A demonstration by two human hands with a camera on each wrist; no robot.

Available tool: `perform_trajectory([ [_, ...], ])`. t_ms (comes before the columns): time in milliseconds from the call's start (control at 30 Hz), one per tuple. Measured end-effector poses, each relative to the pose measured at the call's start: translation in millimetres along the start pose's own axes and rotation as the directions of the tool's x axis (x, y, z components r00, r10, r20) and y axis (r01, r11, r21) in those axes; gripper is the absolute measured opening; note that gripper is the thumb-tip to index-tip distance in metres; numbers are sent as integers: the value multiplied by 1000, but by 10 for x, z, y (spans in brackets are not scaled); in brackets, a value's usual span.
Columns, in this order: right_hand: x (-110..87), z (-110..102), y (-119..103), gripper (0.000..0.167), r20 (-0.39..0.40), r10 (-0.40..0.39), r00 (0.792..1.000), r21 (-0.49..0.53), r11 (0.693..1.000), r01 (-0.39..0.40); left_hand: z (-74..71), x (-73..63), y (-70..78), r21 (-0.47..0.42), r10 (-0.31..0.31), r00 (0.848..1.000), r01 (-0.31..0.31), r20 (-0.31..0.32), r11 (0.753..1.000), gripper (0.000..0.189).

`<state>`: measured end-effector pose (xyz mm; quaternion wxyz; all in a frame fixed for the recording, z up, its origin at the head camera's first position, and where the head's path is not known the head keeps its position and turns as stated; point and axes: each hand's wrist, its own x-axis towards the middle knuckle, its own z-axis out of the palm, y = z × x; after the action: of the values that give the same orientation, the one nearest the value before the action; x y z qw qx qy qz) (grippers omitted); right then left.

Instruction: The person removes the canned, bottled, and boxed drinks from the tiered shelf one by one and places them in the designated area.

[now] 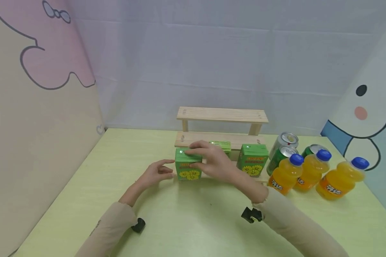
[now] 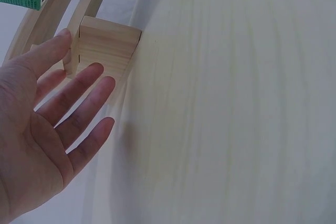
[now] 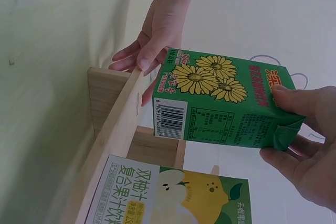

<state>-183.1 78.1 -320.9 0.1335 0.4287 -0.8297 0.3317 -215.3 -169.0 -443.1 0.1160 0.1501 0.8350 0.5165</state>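
My right hand [image 1: 217, 162] holds a green drink carton [image 1: 188, 170] with yellow flowers by its upper end, fingers and thumb on its sides. In the right wrist view the carton [image 3: 220, 87] is at the left end of the wooden rack's lowest plank [image 3: 113, 140]; whether it touches the wood I cannot tell. Beside that end is my left hand [image 1: 156, 174], its fingers spread and loosely bent, holding nothing. In the left wrist view its thumb lies against the rack's end [image 2: 107, 40]. A pale fruit juice carton [image 3: 173, 192] stands farther along the rack.
A second flower carton [image 1: 252, 160] stands at the rack's right. Beyond it are several drink cans [image 1: 278, 159] and three orange drink bottles [image 1: 337, 180] with blue caps. The rack's top plank [image 1: 222, 114] is near the back curtain [image 1: 212, 64].
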Motion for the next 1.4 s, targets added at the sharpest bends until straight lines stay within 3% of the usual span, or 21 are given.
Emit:
perform_trajectory([
  [300, -141, 65, -68, 35, 31, 64, 997, 42, 997, -65, -5, -39, 81, 9, 10, 1000, -10, 2, 1000, 52],
  [433, -204, 122, -71, 35, 46, 95, 994, 69, 993, -98, -2, -4, -7, 19, 10, 1000, -10, 0, 1000, 53],
  [867, -338, 364, -71, 35, 62, 79, 995, 118, 989, -86, -20, -5, -8, 44, 36, 999, -37, 22, 998, 54],
  [1400, -391, 605, -59, 34, 98, 146, 984, 145, 977, -159, -17, -14, -10, 49, 37, 999, -38, 10, 998, 52],
])
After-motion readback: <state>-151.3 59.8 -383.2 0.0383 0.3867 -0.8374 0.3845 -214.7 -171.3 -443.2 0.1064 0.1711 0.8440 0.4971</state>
